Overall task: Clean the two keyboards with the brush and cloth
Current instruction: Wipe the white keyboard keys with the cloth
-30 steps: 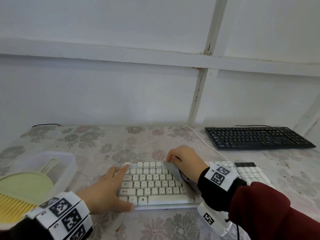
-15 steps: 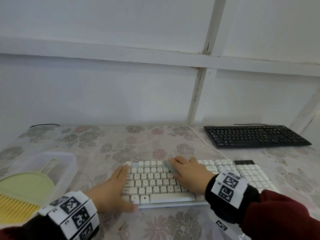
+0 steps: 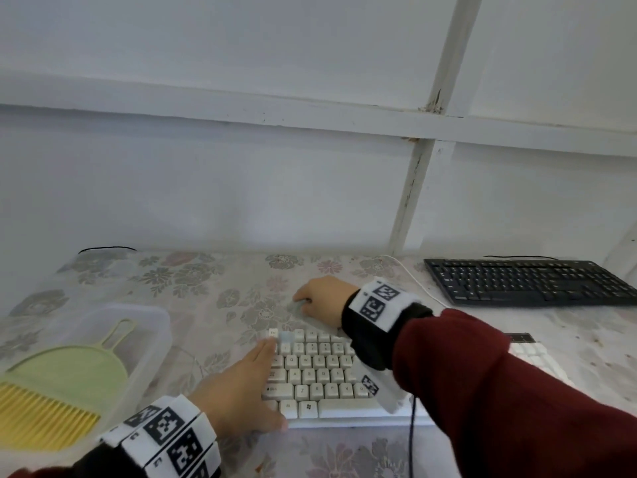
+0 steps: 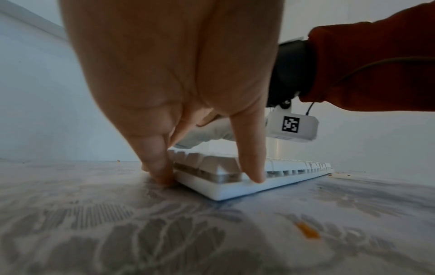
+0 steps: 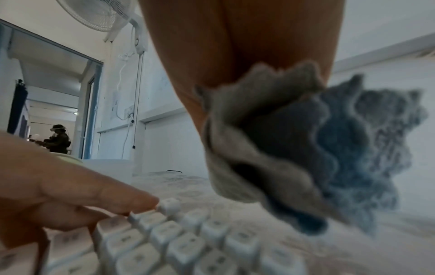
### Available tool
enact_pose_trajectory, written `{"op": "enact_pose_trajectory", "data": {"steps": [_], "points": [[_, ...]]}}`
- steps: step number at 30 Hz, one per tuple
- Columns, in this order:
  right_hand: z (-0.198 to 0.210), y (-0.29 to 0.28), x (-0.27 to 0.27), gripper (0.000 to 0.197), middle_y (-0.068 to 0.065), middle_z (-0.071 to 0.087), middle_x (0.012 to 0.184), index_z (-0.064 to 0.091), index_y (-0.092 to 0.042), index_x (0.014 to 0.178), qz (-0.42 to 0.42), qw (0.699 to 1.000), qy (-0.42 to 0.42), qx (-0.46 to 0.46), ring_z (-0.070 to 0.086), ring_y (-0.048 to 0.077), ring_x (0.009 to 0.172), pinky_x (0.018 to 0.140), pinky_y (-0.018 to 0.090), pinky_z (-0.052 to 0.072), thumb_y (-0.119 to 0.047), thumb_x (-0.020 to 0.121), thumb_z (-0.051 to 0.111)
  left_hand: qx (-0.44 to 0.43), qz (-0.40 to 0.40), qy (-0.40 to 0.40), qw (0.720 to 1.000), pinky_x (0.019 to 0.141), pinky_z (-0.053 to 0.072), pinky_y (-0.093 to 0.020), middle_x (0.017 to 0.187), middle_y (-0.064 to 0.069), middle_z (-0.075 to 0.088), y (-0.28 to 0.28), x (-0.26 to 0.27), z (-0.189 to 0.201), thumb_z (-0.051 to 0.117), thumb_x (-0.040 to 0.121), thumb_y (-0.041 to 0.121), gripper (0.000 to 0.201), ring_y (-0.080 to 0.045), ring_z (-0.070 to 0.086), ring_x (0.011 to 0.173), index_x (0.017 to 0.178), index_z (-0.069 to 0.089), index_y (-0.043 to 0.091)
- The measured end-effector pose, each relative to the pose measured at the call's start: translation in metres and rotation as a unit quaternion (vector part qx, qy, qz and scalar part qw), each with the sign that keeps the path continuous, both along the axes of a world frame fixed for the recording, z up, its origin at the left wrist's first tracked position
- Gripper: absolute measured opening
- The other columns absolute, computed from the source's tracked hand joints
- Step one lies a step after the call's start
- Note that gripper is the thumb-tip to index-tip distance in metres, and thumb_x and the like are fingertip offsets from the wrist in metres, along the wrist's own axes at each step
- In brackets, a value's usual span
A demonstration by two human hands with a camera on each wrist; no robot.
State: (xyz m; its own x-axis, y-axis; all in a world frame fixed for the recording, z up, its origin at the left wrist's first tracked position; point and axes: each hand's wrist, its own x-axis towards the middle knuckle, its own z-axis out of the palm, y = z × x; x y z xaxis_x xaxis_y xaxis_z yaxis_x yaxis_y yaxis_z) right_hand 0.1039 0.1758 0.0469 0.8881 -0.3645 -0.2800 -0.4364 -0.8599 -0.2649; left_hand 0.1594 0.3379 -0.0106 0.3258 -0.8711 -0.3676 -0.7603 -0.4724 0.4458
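White keyboard [image 3: 320,377] sits front and center on the floral table [image 3: 206,298]; left hand [image 3: 241,391] braces its 9 o'clock end, fingers straight. Right hand [image 3: 324,300] at 12 o'clock has the grey cloth [image 5: 306,148] bunched in its fingers. Black keyboard [image 3: 527,281] sits off at 2 o'clock.

The near keyboard [image 3: 320,377] lies on the table [image 3: 213,291] at centre front. The left hand [image 3: 241,391] rests on its left end, thumb on the front edge. The right hand [image 3: 324,300] sits just behind its back edge, holding the cloth [image 5: 306,148] above the table. The far keyboard [image 3: 527,281] lies at the right rear, well apart from the near one. A tub [image 3: 151,326] stands at the left front; the brush [image 3: 44,415] and a dustpan [image 3: 76,367] lie in it.
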Motion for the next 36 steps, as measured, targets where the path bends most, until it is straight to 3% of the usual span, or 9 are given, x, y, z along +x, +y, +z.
{"op": "enact_pose_trajectory", "data": {"steps": [2, 5, 10, 13, 15, 18, 22, 36], "points": [[-0.01, 0.008, 0.022, 0.031, 0.011, 0.057, 0.13, 0.06, -0.006, 0.12, 0.025, 0.999, 0.034, -0.014, 0.053, 0.027, 0.118, 0.099, 0.033, 0.04, -0.012, 0.098, 0.04, -0.004, -0.006, 0.0, 1.0, 0.116, 0.016, -0.025, 0.159, 0.002, -0.004, -0.001, 0.0, 0.001, 0.07, 0.078, 0.039, 0.115, -0.012, 0.01, 0.145, 0.148, -0.017, 0.012], [-0.025, 0.012, 0.038, 0.034, 0.014, 0.055, 0.132, 0.056, 0.0, 0.125, 0.056, 0.994, 0.084, -0.039, 0.054, 0.03, 0.118, 0.1, 0.036, 0.042, -0.01, 0.099, 0.037, -0.01, -0.004, 0.0, 1.0, 0.115, 0.019, -0.025, 0.159, 0.001, 0.005, -0.001, -0.001, 0.0, 0.073, 0.075, 0.036, 0.118, -0.013, 0.017, 0.143, 0.149, -0.015, 0.012], [-0.032, 0.001, 0.031, 0.034, 0.016, 0.059, 0.123, 0.058, 0.003, 0.12, 0.061, 0.991, 0.101, -0.07, 0.056, 0.028, 0.097, 0.069, 0.025, 0.04, -0.012, 0.099, 0.036, -0.028, 0.009, 0.007, 1.0, 0.11, 0.027, -0.024, 0.15, 0.004, 0.024, -0.001, -0.002, 0.002, 0.078, 0.069, 0.032, 0.115, -0.013, 0.031, 0.135, 0.15, -0.002, 0.015], [-0.027, -0.006, 0.025, 0.034, 0.015, 0.057, 0.128, 0.057, -0.001, 0.124, 0.053, 0.988, 0.129, -0.074, 0.055, 0.032, 0.114, 0.09, 0.033, 0.042, -0.016, 0.1, 0.038, -0.026, 0.013, 0.009, 1.0, 0.108, 0.03, -0.024, 0.147, 0.004, 0.028, 0.0, -0.002, 0.003, 0.079, 0.069, 0.032, 0.111, -0.013, 0.034, 0.132, 0.149, 0.003, 0.017], [-0.023, -0.014, 0.016, 0.034, 0.012, 0.056, 0.13, 0.057, -0.004, 0.125, 0.051, 0.985, 0.145, -0.074, 0.053, 0.031, 0.117, 0.096, 0.034, 0.04, -0.018, 0.1, 0.039, -0.022, 0.014, 0.009, 1.0, 0.106, 0.031, -0.025, 0.147, 0.003, 0.03, 0.0, -0.002, 0.005, 0.079, 0.069, 0.033, 0.111, -0.013, 0.035, 0.131, 0.149, 0.004, 0.018], [-0.021, -0.032, -0.007, 0.034, 0.006, 0.059, 0.127, 0.061, -0.012, 0.12, 0.043, 0.988, 0.132, -0.074, 0.055, 0.027, 0.114, 0.096, 0.035, 0.041, -0.028, 0.099, 0.04, -0.006, 0.016, -0.001, 1.0, 0.107, 0.032, -0.026, 0.147, 0.003, 0.03, 0.0, -0.002, 0.006, 0.078, 0.07, 0.036, 0.112, -0.014, 0.035, 0.132, 0.149, 0.001, 0.017], [-0.025, -0.056, -0.041, 0.034, 0.004, 0.058, 0.128, 0.06, -0.015, 0.123, 0.023, 0.99, 0.126, -0.062, 0.054, 0.025, 0.114, 0.098, 0.035, 0.042, -0.028, 0.099, 0.039, 0.009, 0.022, -0.017, 1.0, 0.106, 0.037, -0.031, 0.144, 0.006, 0.034, 0.0, -0.003, 0.006, 0.078, 0.067, 0.041, 0.112, -0.012, 0.039, 0.128, 0.148, 0.004, 0.021], [-0.023, -0.124, -0.126, 0.036, 0.005, 0.051, 0.134, 0.051, -0.021, 0.132, -0.024, 0.979, 0.167, -0.115, 0.049, 0.022, 0.123, 0.104, 0.03, 0.034, -0.024, 0.101, 0.034, 0.015, 0.029, -0.017, 0.999, 0.102, 0.035, -0.02, 0.145, 0.008, 0.033, 0.0, -0.007, 0.01, 0.076, 0.07, 0.042, 0.114, -0.009, 0.04, 0.127, 0.149, -0.003, 0.022]]}}
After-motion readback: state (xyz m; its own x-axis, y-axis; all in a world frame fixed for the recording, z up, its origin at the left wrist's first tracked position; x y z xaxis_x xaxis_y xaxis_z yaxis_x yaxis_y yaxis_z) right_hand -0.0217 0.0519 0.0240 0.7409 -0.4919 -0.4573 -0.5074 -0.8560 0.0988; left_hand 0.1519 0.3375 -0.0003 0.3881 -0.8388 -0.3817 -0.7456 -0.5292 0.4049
